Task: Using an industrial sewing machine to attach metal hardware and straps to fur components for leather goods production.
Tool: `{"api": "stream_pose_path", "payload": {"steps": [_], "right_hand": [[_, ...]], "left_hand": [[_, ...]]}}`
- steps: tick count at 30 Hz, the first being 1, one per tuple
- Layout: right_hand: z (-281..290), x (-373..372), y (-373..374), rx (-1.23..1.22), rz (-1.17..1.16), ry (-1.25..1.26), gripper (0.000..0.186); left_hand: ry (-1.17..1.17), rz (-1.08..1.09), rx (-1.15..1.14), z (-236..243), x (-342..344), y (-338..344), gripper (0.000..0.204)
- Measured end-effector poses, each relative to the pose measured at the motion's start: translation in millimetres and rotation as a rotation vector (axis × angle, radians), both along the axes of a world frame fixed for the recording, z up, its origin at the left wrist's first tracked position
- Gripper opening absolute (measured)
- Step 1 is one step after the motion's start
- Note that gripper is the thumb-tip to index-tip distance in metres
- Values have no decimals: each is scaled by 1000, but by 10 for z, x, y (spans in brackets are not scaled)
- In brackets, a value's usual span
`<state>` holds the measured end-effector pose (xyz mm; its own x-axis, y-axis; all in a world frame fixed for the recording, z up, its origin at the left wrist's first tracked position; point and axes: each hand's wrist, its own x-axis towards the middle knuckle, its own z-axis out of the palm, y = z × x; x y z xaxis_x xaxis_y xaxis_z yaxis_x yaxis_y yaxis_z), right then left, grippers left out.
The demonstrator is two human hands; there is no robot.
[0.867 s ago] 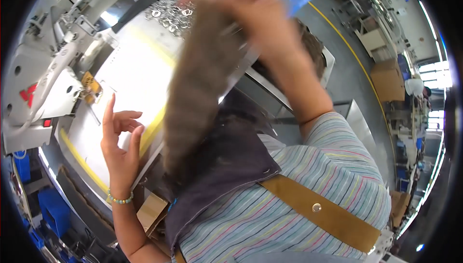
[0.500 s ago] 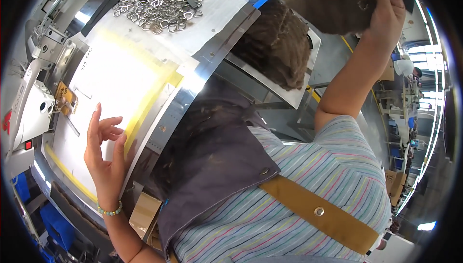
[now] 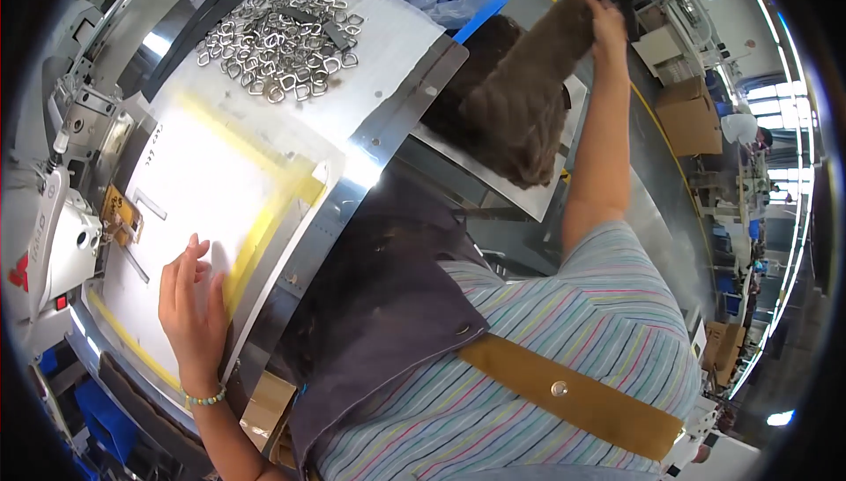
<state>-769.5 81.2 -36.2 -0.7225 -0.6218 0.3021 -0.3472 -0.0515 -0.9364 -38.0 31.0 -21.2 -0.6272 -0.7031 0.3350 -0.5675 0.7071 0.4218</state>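
— Where's the brown fur piece?
— Far right from where I watch, slung from the right hand above the fur pile on the pale stand. Those fingers look clamped on its far end. The left hand is at the near left, over the white surface, fingers loosely curled, thumb apart, holding nothing.
— What worries you?
— It's gripped at one end only, so I'd judge a loosened hold could let it drop or fold. A low swing might drag the pile askew.
— What can't you make out?
— Fur against fur: I can't tell whether piece and pile touch. The dark patch at the grip is unclear, and I can't tell whether the left palm rests on the surface.
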Motion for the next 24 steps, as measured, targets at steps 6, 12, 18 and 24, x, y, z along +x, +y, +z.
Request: {"api": "stream_pose_path", "payload": {"steps": [6, 12, 18, 24], "right_hand": [[-957, -880, -199, 197, -215, -297, 51], [-1464, -291, -271, 654, -347, 450, 81], [-1477, 60, -231, 668, -173, 723, 53], [-520, 331, -1359, 716, 208, 832, 31]], "left_hand": [[-7, 45, -2, -51, -14, -98, 54], [-36, 97, 14, -14, -38, -68, 52], [-19, 102, 34, -72, -20, -48, 48], [-109, 98, -52, -19, -59, -18, 46]]}}
